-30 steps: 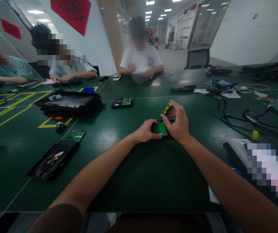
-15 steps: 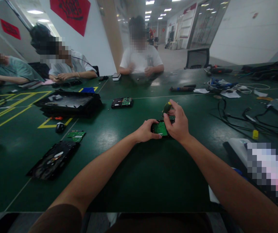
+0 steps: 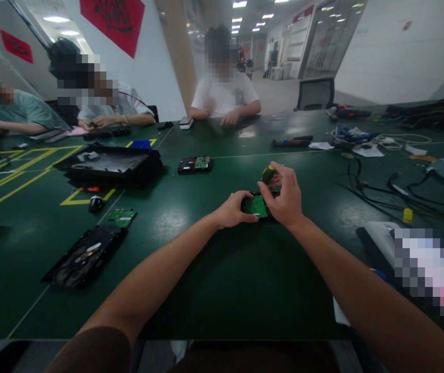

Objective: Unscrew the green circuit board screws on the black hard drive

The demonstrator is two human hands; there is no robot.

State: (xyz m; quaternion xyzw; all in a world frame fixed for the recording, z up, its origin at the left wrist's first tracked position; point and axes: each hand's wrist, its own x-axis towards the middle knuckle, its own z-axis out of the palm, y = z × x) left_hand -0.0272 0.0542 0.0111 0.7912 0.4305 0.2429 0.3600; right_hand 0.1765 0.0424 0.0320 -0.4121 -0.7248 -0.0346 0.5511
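Note:
A small black hard drive [image 3: 257, 206] with a green circuit board on top lies on the dark green table [image 3: 214, 280] in front of me. My left hand [image 3: 233, 210] grips its left end and holds it flat. My right hand [image 3: 283, 196] is closed around a screwdriver with a yellow and black handle [image 3: 267, 173], which stands over the drive's right side. The screwdriver's tip is hidden behind my fingers.
An opened black drive [image 3: 85, 256] and a loose green board [image 3: 122, 216] lie at the left. A black tray [image 3: 110, 166] and another drive [image 3: 195, 164] sit further back. Cables [image 3: 393, 189] spread at the right. Three people sit across the table.
My right hand has turned a little on the screwdriver, and the handle has tilted slightly. My left hand and the drive have stayed put. A person's hand has appeared at the left edge.

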